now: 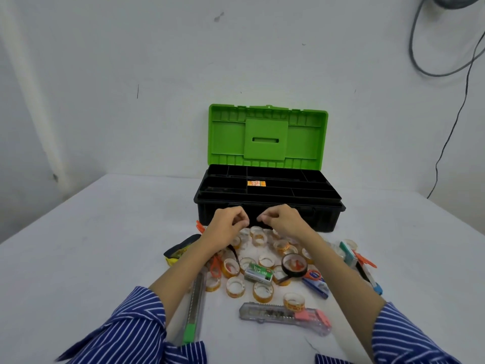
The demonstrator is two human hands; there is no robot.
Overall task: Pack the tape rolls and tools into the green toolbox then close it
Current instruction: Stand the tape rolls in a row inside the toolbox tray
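A: What was the biggest thing on the bench (78, 258)?

B: The green toolbox (267, 179), set toward the far edge with its lid (266, 136) standing upright and open. The black tray (270, 183) inside looked almost bare; only a small orange-and-white packet (256, 183) lay in a middle compartment.

A: And the things to pack?

B: Spread between the toolbox and the near edge. A green-tipped utility knife (195, 308) lay lengthwise under the left forearm, a clear one with a pink slider (286, 315) sat closer to the near edge, and a black tape roll (294, 266) and a green staple box (259, 273) sat among many small clear tape rolls (258, 239).

A: The hands?

B: Both hovered just in front of the toolbox's front wall, above the rolls. The left hand (227, 225) and right hand (282, 222) each had fingers curled inward, tips nearly meeting. Whether either pinched anything, I couldn't tell; nothing showed between them.

A: What could go wrong?

B: My guess: the round rolls could be nudged by a sleeve or forearm and roll toward a bench edge. The knives might be too long for the tray's small compartments, and anything standing proud of the tray could stop the lid from shutting.
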